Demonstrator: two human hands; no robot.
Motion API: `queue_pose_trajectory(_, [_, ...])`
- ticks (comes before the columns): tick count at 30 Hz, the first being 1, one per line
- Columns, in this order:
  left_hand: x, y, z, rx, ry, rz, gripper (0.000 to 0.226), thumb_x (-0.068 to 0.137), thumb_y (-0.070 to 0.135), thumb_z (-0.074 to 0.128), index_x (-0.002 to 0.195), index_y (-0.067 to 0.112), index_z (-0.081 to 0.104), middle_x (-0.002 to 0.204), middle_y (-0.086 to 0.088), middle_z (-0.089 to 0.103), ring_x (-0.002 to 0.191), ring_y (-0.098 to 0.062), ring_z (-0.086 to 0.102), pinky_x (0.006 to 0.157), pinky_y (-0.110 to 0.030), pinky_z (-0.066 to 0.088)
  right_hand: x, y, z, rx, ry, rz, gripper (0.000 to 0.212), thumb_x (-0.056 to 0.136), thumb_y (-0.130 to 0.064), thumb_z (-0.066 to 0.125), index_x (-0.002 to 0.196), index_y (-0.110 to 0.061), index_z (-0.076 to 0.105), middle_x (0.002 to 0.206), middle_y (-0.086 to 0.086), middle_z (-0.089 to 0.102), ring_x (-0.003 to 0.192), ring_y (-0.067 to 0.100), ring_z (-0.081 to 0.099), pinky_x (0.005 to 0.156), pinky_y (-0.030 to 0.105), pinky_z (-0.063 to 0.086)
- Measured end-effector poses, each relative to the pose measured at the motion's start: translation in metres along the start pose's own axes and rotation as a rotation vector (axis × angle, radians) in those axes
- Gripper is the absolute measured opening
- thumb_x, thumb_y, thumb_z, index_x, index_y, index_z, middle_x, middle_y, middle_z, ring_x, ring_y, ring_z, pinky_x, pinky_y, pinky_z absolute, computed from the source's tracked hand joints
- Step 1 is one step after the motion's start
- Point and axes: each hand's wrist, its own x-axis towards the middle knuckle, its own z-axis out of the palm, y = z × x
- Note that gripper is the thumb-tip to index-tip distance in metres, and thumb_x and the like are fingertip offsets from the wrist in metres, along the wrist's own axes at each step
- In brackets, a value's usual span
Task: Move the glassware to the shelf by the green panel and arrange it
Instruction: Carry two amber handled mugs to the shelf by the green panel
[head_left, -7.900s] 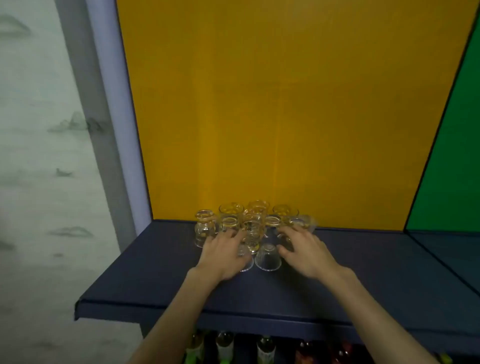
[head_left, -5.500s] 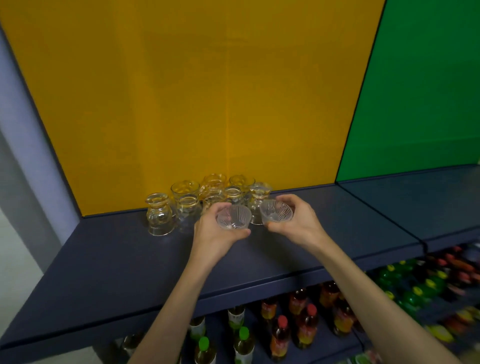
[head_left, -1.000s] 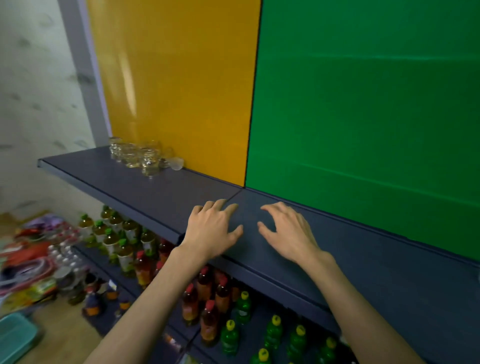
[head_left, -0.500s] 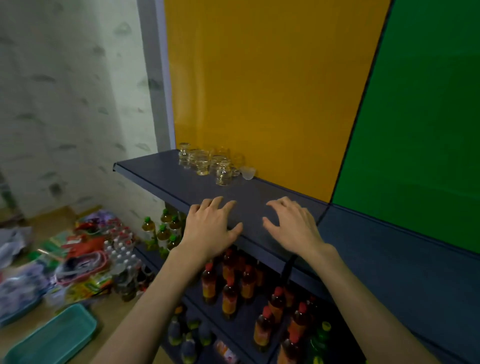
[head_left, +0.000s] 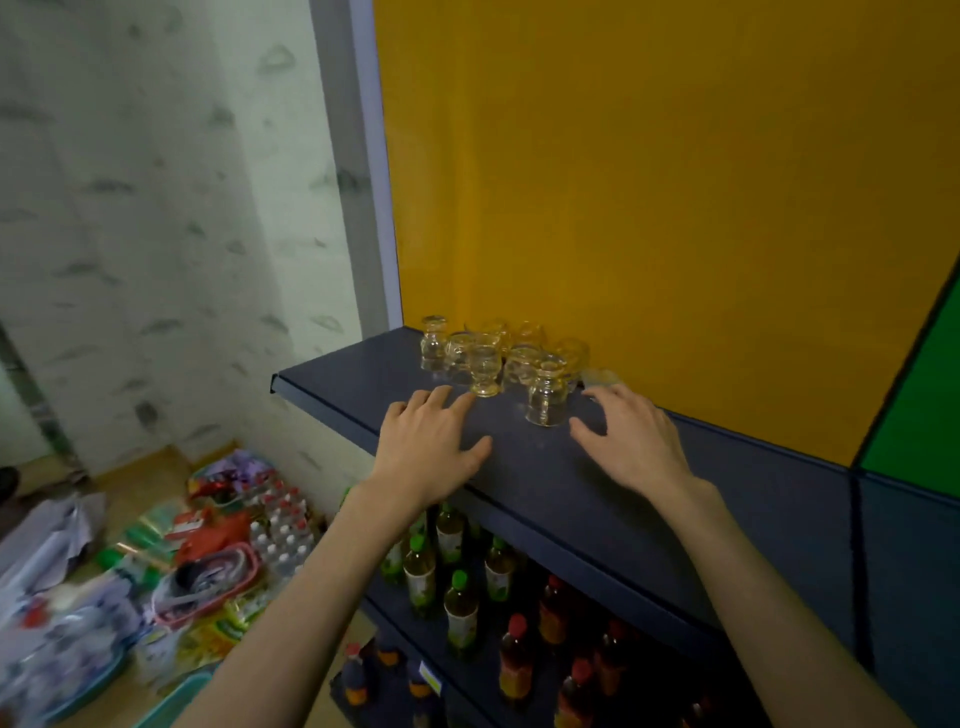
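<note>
Now both empty, spread wide beside glassware (head_left: 506, 364) clustered on shelf (head_left: 597, 483) under yellow panel (head_left: 675, 208): left hand (head_left: 428, 447), right hand (head_left: 631, 441); likely light, slippery, fragile, best gripped round the bodies.

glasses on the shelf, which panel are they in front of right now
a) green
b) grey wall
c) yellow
c: the cluster of glasses stands on the dark shelf against the yellow panel; the green panel lies further right.
</note>
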Motion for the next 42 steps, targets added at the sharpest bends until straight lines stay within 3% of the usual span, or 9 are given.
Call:
queue_pose_trajectory(11, [0.115,-0.071,0.045,-0.072,0.019,0.092,0.065,0.094,0.062,0.043,0.148,0.027,0.042,0.146,-0.004,0.052,0.131,-0.030,0.049,0.102,-0.046,0.041,0.062,-0.015,0.043,-0.055,0.036,0.130,0.051,0.093,-0.053,0.055,0.134,-0.024,0.054,0.138,0.003,0.057,0.117,0.027,0.058,0.088,0.040,0.050])
queue_pose_trajectory(16, [0.160,-0.089,0.069,-0.146,0.027,0.133,0.065,0.092,0.061,0.047,0.144,0.022,0.043,0.136,-0.009,0.057,0.126,-0.033,0.052,0.098,-0.046,0.042,0.073,-0.025,0.067,-0.085,0.025,0.278,0.067,0.089,-0.064,0.053,0.143,-0.024,0.048,0.142,0.003,0.054,0.123,0.029,0.055,0.089,0.041,0.049])
queue_pose_trajectory(22, [0.207,-0.107,0.090,-0.250,0.014,0.222,0.069,0.089,0.062,0.053,0.139,0.014,0.048,0.141,-0.010,0.052,0.130,-0.032,0.048,0.100,-0.045,0.043,0.088,-0.048,0.087,-0.077,0.049,0.440,0.072,0.086,-0.064,0.058,0.143,-0.022,0.045,0.145,0.002,0.052,0.127,0.026,0.053,0.095,0.041,0.049])
queue_pose_trajectory(29, [0.235,-0.110,0.105,-0.364,0.026,0.310,0.066,0.089,0.059,0.057,0.130,0.008,0.057,0.126,-0.014,0.059,0.120,-0.034,0.053,0.092,-0.045,0.048,0.092,-0.064,0.101,-0.078,0.078,0.576,0.070,0.082,-0.066,0.062,0.137,-0.026,0.048,0.131,0.001,0.061,0.119,0.024,0.058,0.087,0.036,0.049])
queue_pose_trajectory(34, [0.247,-0.096,0.107,-0.358,0.067,0.332,0.068,0.086,0.063,0.056,0.128,0.010,0.058,0.121,-0.012,0.061,0.116,-0.034,0.056,0.090,-0.045,0.047,0.094,-0.059,0.108,0.030,0.097,0.677,0.075,0.076,-0.068,0.068,0.136,-0.027,0.052,0.134,-0.003,0.063,0.120,0.022,0.060,0.090,0.038,0.052])
queue_pose_trajectory(42, [0.254,-0.085,0.111,-0.336,0.013,0.296,0.079,0.082,0.070,0.062,0.131,0.009,0.054,0.129,-0.012,0.058,0.121,-0.033,0.054,0.091,-0.044,0.048,0.108,-0.053,0.119,0.174,0.141,0.748,0.072,0.065,-0.066,0.078,0.123,-0.029,0.058,0.121,-0.007,0.068,0.111,0.019,0.064,0.087,0.037,0.053])
